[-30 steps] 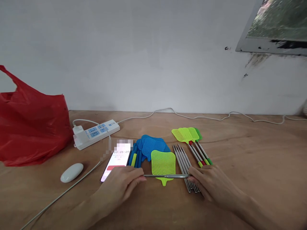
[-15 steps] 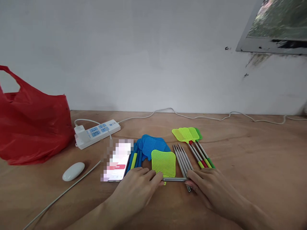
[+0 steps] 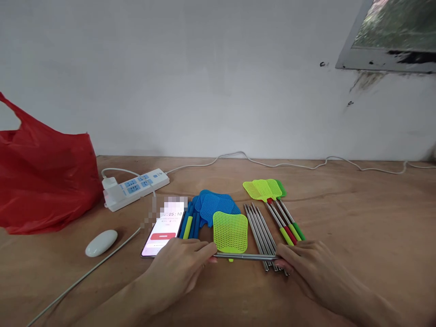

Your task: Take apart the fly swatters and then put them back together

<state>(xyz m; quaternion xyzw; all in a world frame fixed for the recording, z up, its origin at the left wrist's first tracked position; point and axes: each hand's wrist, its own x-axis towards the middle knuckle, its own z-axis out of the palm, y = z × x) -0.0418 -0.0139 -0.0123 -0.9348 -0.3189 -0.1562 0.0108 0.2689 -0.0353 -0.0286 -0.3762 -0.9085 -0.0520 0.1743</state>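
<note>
My left hand and my right hand are both closed on a metal telescopic rod, one at each end, level above the table. Just beyond the rod lies a yellow-green fly swatter head, its short stem under the rod. Several more metal rods lie side by side left of my right hand. Blue swatter heads are piled behind the yellow-green one. Blue handle sleeves and a yellow-green sleeve lie near my left hand. Beyond my right hand lie several put-together fly swatters.
A phone with a lit screen lies left of the sleeves. Farther left are a white mouse, a white power strip and a red plastic bag. A white cable runs along the wall.
My hands have moved apart, left hand leftward and right hand rightward. A longer stretch of the rod now shows between them. The view has shifted slightly.
</note>
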